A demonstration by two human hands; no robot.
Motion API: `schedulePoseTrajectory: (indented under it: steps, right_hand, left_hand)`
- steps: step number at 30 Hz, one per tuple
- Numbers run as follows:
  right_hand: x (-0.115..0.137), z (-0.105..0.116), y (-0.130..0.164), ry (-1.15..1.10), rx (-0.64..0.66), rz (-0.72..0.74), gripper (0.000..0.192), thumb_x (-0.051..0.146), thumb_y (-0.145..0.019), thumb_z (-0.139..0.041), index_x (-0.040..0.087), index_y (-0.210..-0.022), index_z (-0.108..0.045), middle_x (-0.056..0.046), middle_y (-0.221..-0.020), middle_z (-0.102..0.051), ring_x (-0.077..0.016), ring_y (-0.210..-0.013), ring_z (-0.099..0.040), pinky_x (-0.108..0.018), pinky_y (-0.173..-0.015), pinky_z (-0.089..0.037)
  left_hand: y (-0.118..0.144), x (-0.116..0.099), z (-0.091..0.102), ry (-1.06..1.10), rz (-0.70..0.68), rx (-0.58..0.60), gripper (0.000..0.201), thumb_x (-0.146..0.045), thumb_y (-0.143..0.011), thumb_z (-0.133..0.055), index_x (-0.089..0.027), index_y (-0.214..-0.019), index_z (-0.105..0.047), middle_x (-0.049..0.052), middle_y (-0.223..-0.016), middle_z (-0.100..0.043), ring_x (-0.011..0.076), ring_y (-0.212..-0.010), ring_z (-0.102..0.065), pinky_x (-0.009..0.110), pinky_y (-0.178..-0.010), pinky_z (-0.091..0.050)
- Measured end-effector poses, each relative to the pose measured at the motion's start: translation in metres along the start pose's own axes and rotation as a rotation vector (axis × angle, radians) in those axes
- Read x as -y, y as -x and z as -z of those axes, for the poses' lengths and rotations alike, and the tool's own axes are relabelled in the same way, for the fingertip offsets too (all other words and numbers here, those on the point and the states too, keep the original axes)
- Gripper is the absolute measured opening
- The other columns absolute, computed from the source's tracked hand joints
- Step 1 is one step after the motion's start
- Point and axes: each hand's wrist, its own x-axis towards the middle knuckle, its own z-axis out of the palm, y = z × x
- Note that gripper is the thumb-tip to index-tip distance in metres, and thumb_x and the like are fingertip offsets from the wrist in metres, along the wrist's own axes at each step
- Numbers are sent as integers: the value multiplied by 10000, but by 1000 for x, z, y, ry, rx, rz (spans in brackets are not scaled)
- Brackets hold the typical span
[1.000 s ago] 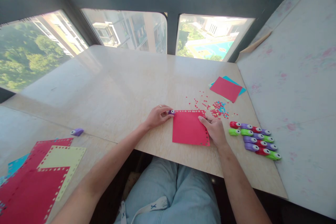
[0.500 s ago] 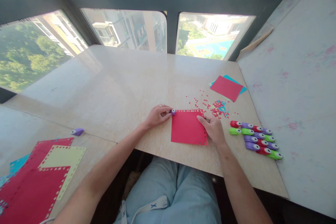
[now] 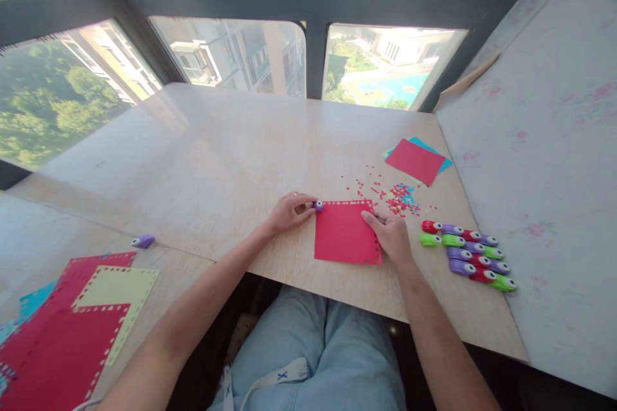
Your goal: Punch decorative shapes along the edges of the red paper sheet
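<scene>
A red sheet of paper (image 3: 344, 234) lies in front of me, with small holes punched along its top and right edges. My left hand (image 3: 292, 212) is closed around a small purple craft punch (image 3: 317, 205), which sits at the paper's top left corner. On the right edge, my right hand (image 3: 391, 234) pinches the sheet, thumb on top and the other fingers hidden beneath. Just beyond the paper, red and blue punched-out bits (image 3: 403, 199) are scattered on the table.
Several red, purple and green craft punches (image 3: 475, 257) stand in rows at right. Behind them lies a stack of coloured paper (image 3: 415, 162). Punched sheets (image 3: 103, 334) overlap at left, near a lone purple punch (image 3: 143, 241). Windows and a papered wall border the table (image 3: 231, 154).
Almost nothing differs. Both hands keep their hold on the punch and the red paper, and the view has shifted very slightly.
</scene>
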Motion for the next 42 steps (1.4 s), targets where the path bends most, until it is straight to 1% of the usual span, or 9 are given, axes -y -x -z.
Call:
schedulePoseTrajectory:
  steps: [6,10,17,21,26,30,34,38,42]
  right_hand:
    - [2,1,1,-9,-1,-10,429,570,-803,-612,158,-686,-642,-4,-604,-615,-163,-559,-532,-239,-489,-373]
    - [3,1,1,-60,31,-87,424,582,-791,-632,163,-768,-688,-21,-678,-677,-201,-627,-605,-258,-541,-452]
    - [4,3,4,-5,8,-232,412,572,-792,-654,169,-827,-735,-14,-670,-676,-197,-614,-614,-253,-540,-482]
    - [7,1,7,76,-75,-285,390,545,-783,-679,170,-842,-765,-11,-659,-676,-166,-544,-589,-220,-463,-451]
    - [13,-1,9,124,-166,-339,344,510,-771,-700,179,-810,-785,-7,-616,-676,-160,-494,-585,-206,-415,-450]
    - [12,2,10,218,-154,-316,300,489,-751,-725,197,-767,-794,-7,-597,-688,-179,-485,-617,-209,-424,-494]
    - [14,5,13,307,-204,-331,301,501,-760,-721,208,-761,-793,-16,-634,-713,-194,-504,-639,-226,-451,-522]
    - [13,6,16,318,-148,-327,301,507,-783,-701,221,-786,-794,-7,-659,-725,-192,-508,-650,-222,-442,-522]
    - [9,7,16,328,-145,-305,284,496,-780,-712,226,-793,-798,-4,-678,-734,-188,-521,-663,-208,-469,-533]
  left_hand:
    - [1,-6,7,161,98,-38,337,-298,-831,-620,-135,-1124,-654,44,-838,-661,62,-545,-439,198,-537,-374]
    - [1,-6,8,226,133,-91,284,-306,-835,-631,-140,-1065,-656,74,-921,-679,84,-632,-514,201,-554,-392]
    - [3,-3,5,275,252,-196,142,-222,-854,-604,-155,-970,-650,50,-845,-656,121,-736,-605,230,-657,-487]
    - [2,-6,9,264,252,-161,101,-180,-860,-594,-164,-944,-647,37,-813,-653,115,-719,-608,217,-637,-488]
    - [1,-8,16,205,221,-135,136,-111,-858,-582,-183,-948,-656,40,-815,-669,122,-715,-624,224,-620,-501]
    - [3,-9,20,221,203,-102,212,-74,-848,-567,-214,-979,-659,43,-789,-664,142,-701,-630,250,-583,-519]
    - [4,-10,21,224,208,-67,260,-61,-840,-558,-239,-1001,-656,38,-753,-656,150,-657,-618,271,-552,-524]
    - [2,-10,22,215,216,-59,260,-56,-836,-557,-236,-994,-659,35,-754,-657,146,-656,-618,267,-554,-524]
    - [1,-11,21,206,207,-54,252,-52,-837,-558,-228,-987,-658,36,-754,-655,144,-654,-612,267,-558,-518]
